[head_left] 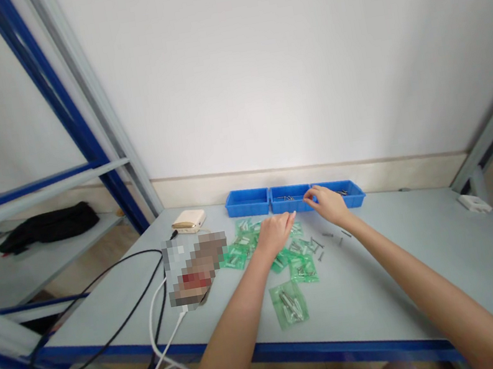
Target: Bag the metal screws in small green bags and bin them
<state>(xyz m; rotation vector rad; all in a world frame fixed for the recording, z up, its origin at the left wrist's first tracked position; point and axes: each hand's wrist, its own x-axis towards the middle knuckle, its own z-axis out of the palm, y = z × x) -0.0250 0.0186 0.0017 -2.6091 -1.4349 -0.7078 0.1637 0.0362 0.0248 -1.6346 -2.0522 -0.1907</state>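
Over the green bags (242, 245) in the middle of the table is my left hand (277, 231), its fingers curled together; what they hold, if anything, is hidden. My right hand (325, 203) is bent in a pinch at the front of the middle blue bin (292, 207), and I cannot make out anything between its fingertips. Some screws lie in the middle bin and more show in the right blue bin (355, 199). Loose screws (317, 247) are scattered below my right hand. Nearest to me lies a green bag with metal parts (289, 305).
A left blue bin (248, 203) stands in line with the others. At the left are a cream box (189, 220), a blurred-out object (199, 271), black cables and white cables (152, 313). A white device (474, 203) lies at the far right.
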